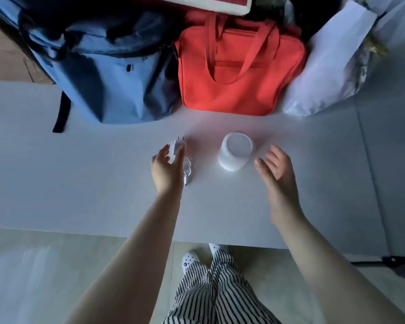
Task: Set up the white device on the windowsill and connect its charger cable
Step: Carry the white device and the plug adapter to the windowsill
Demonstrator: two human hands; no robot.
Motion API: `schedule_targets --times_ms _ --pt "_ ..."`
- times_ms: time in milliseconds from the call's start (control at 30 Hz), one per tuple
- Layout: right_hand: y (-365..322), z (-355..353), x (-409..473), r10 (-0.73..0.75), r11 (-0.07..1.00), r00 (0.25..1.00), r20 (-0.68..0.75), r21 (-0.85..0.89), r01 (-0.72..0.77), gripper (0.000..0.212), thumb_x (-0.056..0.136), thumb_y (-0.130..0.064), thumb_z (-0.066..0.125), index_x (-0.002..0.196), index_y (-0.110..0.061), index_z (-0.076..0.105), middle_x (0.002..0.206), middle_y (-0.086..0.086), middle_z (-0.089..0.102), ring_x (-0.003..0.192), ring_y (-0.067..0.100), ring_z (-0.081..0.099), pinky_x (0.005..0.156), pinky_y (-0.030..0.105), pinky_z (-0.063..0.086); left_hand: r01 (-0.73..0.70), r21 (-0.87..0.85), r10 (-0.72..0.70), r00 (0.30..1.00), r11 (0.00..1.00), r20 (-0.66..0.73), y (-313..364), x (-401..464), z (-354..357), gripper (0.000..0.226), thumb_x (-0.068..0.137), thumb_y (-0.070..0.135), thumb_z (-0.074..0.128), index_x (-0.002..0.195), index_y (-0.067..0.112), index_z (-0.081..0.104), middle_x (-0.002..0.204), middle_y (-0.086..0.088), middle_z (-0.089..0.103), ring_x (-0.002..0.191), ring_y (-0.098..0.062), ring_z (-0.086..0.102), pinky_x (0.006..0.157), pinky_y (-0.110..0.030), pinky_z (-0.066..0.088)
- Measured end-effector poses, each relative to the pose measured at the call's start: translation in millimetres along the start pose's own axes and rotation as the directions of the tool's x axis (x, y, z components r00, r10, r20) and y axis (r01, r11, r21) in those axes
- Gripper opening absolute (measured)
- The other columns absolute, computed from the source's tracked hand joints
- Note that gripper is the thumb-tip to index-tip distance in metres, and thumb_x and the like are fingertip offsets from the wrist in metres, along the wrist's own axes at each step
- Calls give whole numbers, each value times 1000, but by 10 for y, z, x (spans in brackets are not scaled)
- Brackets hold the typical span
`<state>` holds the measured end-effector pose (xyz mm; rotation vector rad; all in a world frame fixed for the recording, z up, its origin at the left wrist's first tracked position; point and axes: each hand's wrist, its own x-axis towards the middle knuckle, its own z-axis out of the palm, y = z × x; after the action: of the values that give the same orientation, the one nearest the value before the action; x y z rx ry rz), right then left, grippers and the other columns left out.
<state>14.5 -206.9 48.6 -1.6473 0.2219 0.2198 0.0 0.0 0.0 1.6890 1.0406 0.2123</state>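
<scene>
A white cylindrical device point(235, 150) stands upright in the middle of the white windowsill point(91, 178). To its left lies a white charger plug point(178, 146) with two prongs pointing away from me, its coiled white cable point(188, 170) trailing toward me. My left hand point(167, 170) rests over the charger, fingers curled around the plug's near side; whether it grips the plug is unclear. My right hand point(277, 174) hovers just right of the device, fingers spread, a small gap between thumb and device.
A blue backpack point(108, 73), a red handbag point(240, 66) and a white plastic bag point(332, 64) line the far side of the sill. The sill's near edge runs above the tiled floor point(45, 277), where my striped trousers and white shoes show.
</scene>
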Motion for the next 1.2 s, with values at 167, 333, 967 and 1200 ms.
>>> schedule_targets --times_ms 167,333,967,1200 --pt "243 254 119 -22 1000 999 47 16 22 86 61 -42 76 136 -24 38 140 -2 46 128 2 45 114 36 33 -3 66 11 993 998 -121 -74 29 139 58 77 49 69 124 16 62 120 -8 52 102 -17 63 90 -34 52" --pt "446 417 262 -140 987 990 8 -81 140 87 58 -37 80 134 -19 41 136 -2 51 129 14 48 111 43 36 21 296 56 967 955 -247 -108 102 238 50 73 47 70 116 23 63 119 -7 56 108 -30 49 91 -37 40" --pt "398 499 466 -193 954 981 -20 -236 183 74 55 -42 81 119 -18 53 111 -12 60 103 6 59 89 21 45 -245 248 293 939 937 -181 -197 120 182 33 90 23 60 112 1 47 115 -15 48 76 -37 60 59 -34 40" --pt "291 614 414 -182 969 981 73 -158 192 64 60 -33 82 116 -20 55 111 -9 64 104 11 62 91 33 50 -56 -369 -11 984 928 -178 -48 129 14 15 96 15 49 97 14 35 82 -9 52 43 -11 40 39 -23 33"
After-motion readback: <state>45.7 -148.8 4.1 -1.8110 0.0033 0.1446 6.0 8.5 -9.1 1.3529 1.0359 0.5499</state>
